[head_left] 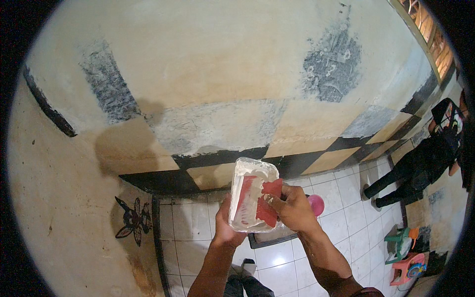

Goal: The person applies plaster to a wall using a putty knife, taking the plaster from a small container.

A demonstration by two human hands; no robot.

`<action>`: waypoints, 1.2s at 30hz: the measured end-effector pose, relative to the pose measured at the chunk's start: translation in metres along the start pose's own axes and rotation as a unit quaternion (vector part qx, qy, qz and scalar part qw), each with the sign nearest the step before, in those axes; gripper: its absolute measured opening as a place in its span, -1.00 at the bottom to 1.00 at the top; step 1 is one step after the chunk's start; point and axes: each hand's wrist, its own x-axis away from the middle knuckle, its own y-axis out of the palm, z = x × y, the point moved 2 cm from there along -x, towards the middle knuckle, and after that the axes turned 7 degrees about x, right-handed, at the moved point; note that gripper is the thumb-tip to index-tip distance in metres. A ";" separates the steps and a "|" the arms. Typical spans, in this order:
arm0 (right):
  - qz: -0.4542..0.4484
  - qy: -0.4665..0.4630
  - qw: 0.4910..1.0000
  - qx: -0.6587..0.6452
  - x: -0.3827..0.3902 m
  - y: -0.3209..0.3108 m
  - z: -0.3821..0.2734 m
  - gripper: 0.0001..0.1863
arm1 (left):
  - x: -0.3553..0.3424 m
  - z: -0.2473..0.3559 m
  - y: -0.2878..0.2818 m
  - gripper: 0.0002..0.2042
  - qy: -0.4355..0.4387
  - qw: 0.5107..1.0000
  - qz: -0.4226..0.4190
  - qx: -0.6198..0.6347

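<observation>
My left hand (229,225) is closed around the left side of a clear rectangular plastic tub (238,171), holding it up in front of the wall. Whitish putty (252,168) coats the tub's inside. Between the thumb and fingers of my right hand (295,208) is a flat red putty scraper (268,210), tilted over the tub's right side, with putty on its face. Another flat red area (246,198), smeared with putty, shows inside the tub; whether it is a separate piece, I cannot tell.
The wall (217,59) ahead has grey patches and a black-and-tan checkered lower band. A pink bowl (315,205) and a dark-edged mat (269,240) lie on the white tiled floor (336,227). At right stands another person (420,163), near green (396,245) and pink (406,267) stools.
</observation>
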 end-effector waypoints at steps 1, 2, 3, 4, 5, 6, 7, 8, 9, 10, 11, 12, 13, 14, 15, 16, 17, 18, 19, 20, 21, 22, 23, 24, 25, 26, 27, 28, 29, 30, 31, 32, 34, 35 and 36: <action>-0.003 0.007 1.000 0.001 0.000 0.000 0.000 -0.80 | 0.001 0.000 0.002 -0.46 0.007 1.000 0.001 -0.028; -0.004 0.007 1.000 0.001 0.000 0.001 0.000 -0.80 | 0.002 0.001 0.003 -0.46 0.008 1.000 0.002 -0.028; -0.009 0.019 1.000 -0.009 -0.001 0.003 0.002 -0.80 | 0.002 0.002 0.002 -0.48 0.002 0.999 0.027 -0.039; -0.013 0.031 0.999 -0.019 -0.001 0.004 0.004 -0.80 | 0.002 0.002 0.001 -0.50 -0.004 0.997 0.053 -0.049; -0.014 0.030 0.999 -0.020 -0.002 0.005 0.007 -0.80 | 0.003 0.003 -0.001 -0.50 -0.003 0.997 0.053 -0.050; -0.021 0.029 0.998 -0.042 -0.003 0.006 0.010 -0.80 | 0.004 0.003 -0.003 -0.46 -0.019 0.998 0.034 -0.057; -0.028 0.029 0.997 -0.064 -0.004 0.007 0.012 -0.80 | 0.005 0.003 -0.006 -0.43 -0.035 0.997 0.014 -0.065; -0.029 0.029 0.997 -0.064 -0.004 0.008 0.014 -0.80 | 0.005 0.002 -0.007 -0.43 -0.035 0.997 0.014 -0.065; -0.033 0.039 0.995 -0.088 -0.005 0.009 0.016 -0.79 | 0.004 0.002 -0.008 -0.43 -0.039 0.997 0.017 -0.058; -0.037 0.050 0.992 -0.111 -0.006 0.010 0.017 -0.78 | 0.005 0.002 -0.009 -0.43 -0.044 0.998 0.019 -0.051; -0.037 0.049 0.992 -0.111 -0.005 0.009 0.016 -0.78 | 0.005 0.002 -0.008 -0.43 -0.044 0.998 0.019 -0.051; -0.036 0.046 0.992 -0.109 -0.005 0.007 0.014 -0.79 | 0.006 0.003 -0.006 -0.43 -0.041 0.997 0.030 -0.062; -0.035 0.042 0.993 -0.108 -0.005 0.007 0.013 -0.79 | 0.006 0.003 -0.005 -0.43 -0.038 0.996 0.041 -0.074; -0.036 0.041 0.993 -0.108 -0.005 0.008 0.014 -0.79 | 0.006 0.004 -0.005 -0.43 -0.036 0.996 0.041 -0.074; -0.028 0.032 0.987 -0.155 -0.004 0.010 0.014 -0.80 | 0.006 0.004 -0.005 -0.43 -0.034 0.996 0.039 -0.074; -0.021 0.022 0.979 -0.200 -0.003 0.011 0.014 -0.79 | 0.006 0.004 -0.005 -0.44 -0.031 0.996 0.037 -0.074; -0.019 0.021 0.980 -0.199 -0.002 0.007 0.012 -0.79 | 0.007 0.004 -0.004 -0.44 -0.032 0.996 0.035 -0.074; -0.021 0.033 0.979 -0.198 0.000 0.003 0.009 -0.80 | 0.007 0.003 -0.003 -0.43 -0.020 0.995 0.032 -0.098; -0.023 0.046 0.979 -0.196 0.003 -0.001 0.007 -0.81 | 0.007 0.003 -0.002 -0.43 -0.008 0.992 0.029 -0.121; -0.026 0.045 0.979 -0.198 0.002 0.000 0.007 -0.81 | 0.008 0.004 -0.001 -0.43 -0.006 0.992 0.031 -0.123; -0.025 0.040 0.979 -0.199 0.002 0.001 0.007 -0.83 | 0.009 0.004 -0.001 -0.44 -0.001 0.993 0.038 -0.114; -0.025 0.035 0.979 -0.199 0.001 0.002 0.007 -0.84 | 0.010 0.005 -0.001 -0.44 0.004 0.993 0.045 -0.105; -0.024 0.035 0.979 -0.199 0.002 0.001 0.007 -0.84 | 0.010 0.005 -0.001 -0.44 0.004 0.994 0.045 -0.105; -0.023 0.042 0.978 -0.204 0.004 -0.001 0.007 -0.85 | 0.010 0.004 -0.002 -0.44 0.006 0.994 0.036 -0.107; -0.023 0.049 0.976 -0.210 0.005 -0.002 0.007 -0.86 | 0.010 0.004 -0.003 -0.44 0.008 0.994 0.027 -0.109; -0.023 0.048 0.976 -0.210 0.006 -0.003 0.007 -0.86 | 0.009 0.004 -0.005 -0.44 0.008 0.994 0.027 -0.109; -0.009 0.050 0.977 -0.207 0.008 -0.005 0.008 -0.87 | 0.008 0.004 -0.008 -0.45 0.005 0.997 0.029 -0.076; 0.005 0.051 0.978 -0.203 0.009 -0.007 0.008 -0.87 | 0.007 0.003 -0.009 -0.45 0.001 0.999 0.030 -0.042; 0.007 0.051 0.978 -0.203 0.010 -0.009 0.009 -0.87 | 0.008 0.002 -0.010 -0.45 -0.001 0.999 0.030 -0.042; 0.010 0.049 0.974 -0.220 0.012 -0.011 0.008 -0.87 | 0.008 0.002 -0.011 -0.46 -0.001 0.999 0.038 -0.018; 0.014 0.046 0.970 -0.237 0.013 -0.014 0.008 -0.88 | 0.008 0.002 -0.012 -0.47 -0.001 0.999 0.047 0.006; 0.013 0.046 0.970 -0.238 0.014 -0.014 0.006 -0.88 | 0.009 0.003 -0.016 -0.47 0.000 0.999 0.048 0.006; 0.014 0.041 0.967 -0.251 0.017 -0.016 0.003 -0.87 | 0.008 0.006 -0.022 -0.49 0.005 0.998 -0.047 0.047; 0.015 0.042 0.967 -0.250 0.018 -0.017 0.001 -0.87 | 0.007 0.006 -0.022 -0.49 0.003 0.998 -0.048 0.048; 0.030 0.032 0.965 -0.258 0.020 -0.017 -0.001 -0.86 | 0.006 0.006 -0.023 -0.49 0.022 0.999 -0.030 0.039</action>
